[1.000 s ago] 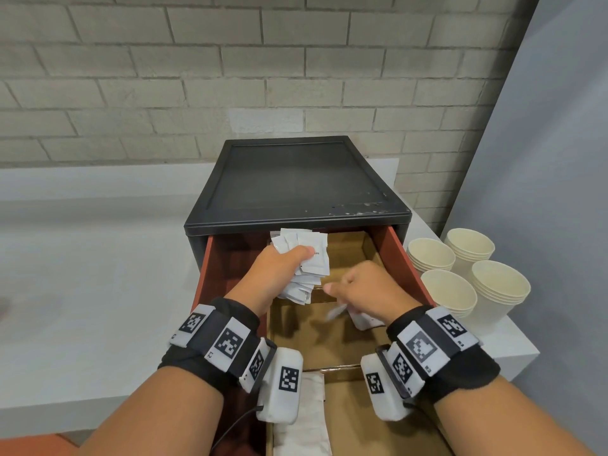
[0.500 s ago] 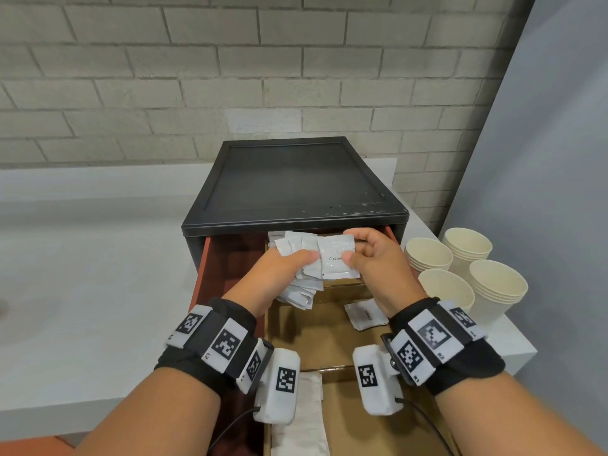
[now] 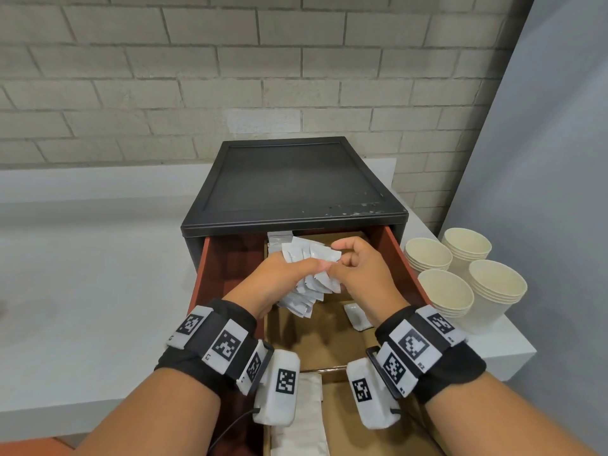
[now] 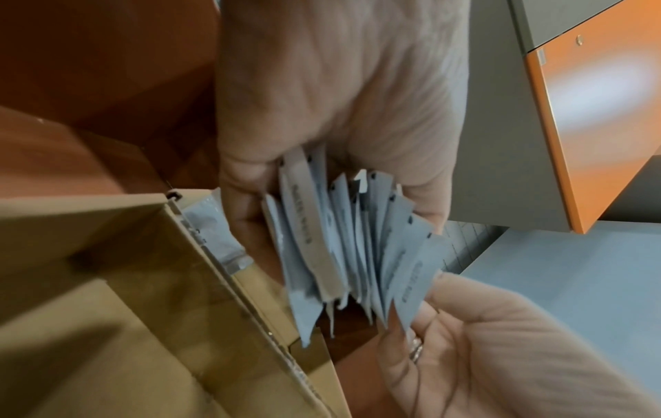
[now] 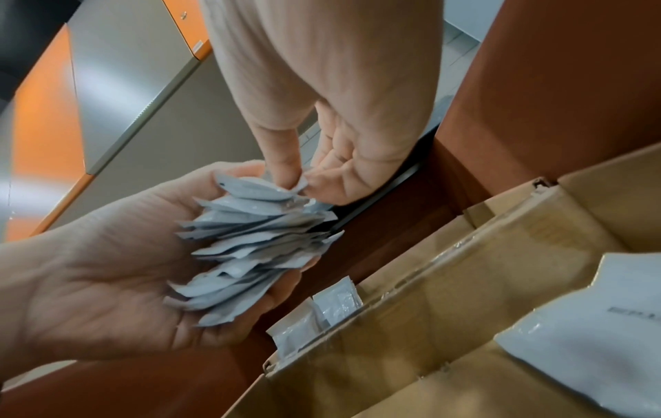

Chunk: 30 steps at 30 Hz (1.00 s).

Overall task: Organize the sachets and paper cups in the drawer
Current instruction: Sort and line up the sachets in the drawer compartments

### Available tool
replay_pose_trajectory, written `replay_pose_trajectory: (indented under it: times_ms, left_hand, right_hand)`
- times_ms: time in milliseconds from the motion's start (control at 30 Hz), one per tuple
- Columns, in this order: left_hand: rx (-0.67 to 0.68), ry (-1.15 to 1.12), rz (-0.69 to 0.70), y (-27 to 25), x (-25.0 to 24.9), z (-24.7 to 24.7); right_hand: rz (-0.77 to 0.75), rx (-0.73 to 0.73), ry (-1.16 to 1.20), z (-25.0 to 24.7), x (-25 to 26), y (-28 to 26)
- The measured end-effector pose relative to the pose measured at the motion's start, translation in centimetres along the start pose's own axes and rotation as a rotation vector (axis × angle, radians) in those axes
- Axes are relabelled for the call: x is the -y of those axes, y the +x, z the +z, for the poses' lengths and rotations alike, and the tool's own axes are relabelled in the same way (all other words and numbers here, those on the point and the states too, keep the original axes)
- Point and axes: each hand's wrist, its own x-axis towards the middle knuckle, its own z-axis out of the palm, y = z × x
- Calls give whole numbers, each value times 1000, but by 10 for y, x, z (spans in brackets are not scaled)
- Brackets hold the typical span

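My left hand (image 3: 304,269) grips a fanned bundle of several white sachets (image 3: 311,284) above the open red-brown drawer (image 3: 406,258). The right hand (image 3: 335,260) meets it from the right. In the right wrist view its thumb and forefinger pinch the edge of the top sachet (image 5: 282,185) of the bundle (image 5: 250,254). The left wrist view shows the sachets (image 4: 350,240) edge-on between my left thumb and fingers. One loose sachet (image 3: 357,315) lies on the cardboard floor of the drawer. Stacks of cream paper cups (image 3: 460,278) stand on the counter right of the drawer.
The drawer slides out of a black cabinet (image 3: 289,182) against a brick wall. Cardboard dividers (image 3: 329,368) split the drawer. A few sachets (image 3: 279,240) stand at its back left, and white paper (image 3: 306,409) lies in the near compartment. A grey panel (image 3: 543,159) bounds the right.
My right hand rose from the drawer floor with a sachet and brought it onto the bundle in my left hand. The two hands now touch around the bundle.
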Motion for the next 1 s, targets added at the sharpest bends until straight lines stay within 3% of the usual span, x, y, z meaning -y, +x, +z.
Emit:
replay_pose_trajectory:
  times_ms: [67, 200, 300, 367, 567, 733, 867, 1000]
  left_hand:
    - [-42, -35, -15, 1, 0, 0]
    - [-101, -105, -46, 2, 0, -1]
    - [-162, -148, -56, 3, -1, -2]
    - [-183, -164, -46, 4, -1, -4]
    - [-177, -208, -27, 4, -2, -6]
    - [-156, -245, -19, 1, -3, -7]
    - [-152, -271, -21, 0, -3, -10]
    - [-143, -272, -23, -1, -3, -11]
  right_hand:
    - [46, 28, -5, -1, 2, 1]
    - [302, 73, -135, -5, -6, 14]
    - [435, 247, -527, -5, -25, 21]
    - [403, 393, -849, -5, -33, 17]
    - [291, 495, -1193, -4, -42, 9]
    - [264, 459, -1243, 0, -42, 1]
    - [373, 583, -1307, -8, -33, 3]
    - [410, 550, -1255, -7, -30, -3]
